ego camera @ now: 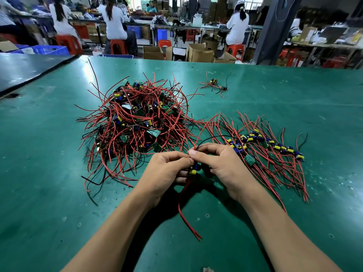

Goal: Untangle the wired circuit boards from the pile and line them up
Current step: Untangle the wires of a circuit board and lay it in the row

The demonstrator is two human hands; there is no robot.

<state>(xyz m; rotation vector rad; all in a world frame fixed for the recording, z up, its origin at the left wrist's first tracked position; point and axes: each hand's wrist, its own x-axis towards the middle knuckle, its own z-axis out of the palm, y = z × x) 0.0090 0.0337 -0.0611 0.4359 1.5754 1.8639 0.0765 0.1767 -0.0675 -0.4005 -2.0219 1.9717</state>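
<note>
Left hand (167,169), right hand (222,163) pinching board (193,171) (wired)

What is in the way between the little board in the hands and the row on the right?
Nothing on the table blocks it. The left hand and right hand hold the board, and the row of boards lies just past the right hand. Only that hand sits between.

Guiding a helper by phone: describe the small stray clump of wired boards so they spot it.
On the green table, look past the big tangled pile, to its far right. The stray clump lies alone: a couple of boards, touching neither the pile nor the lined-up row.
</note>
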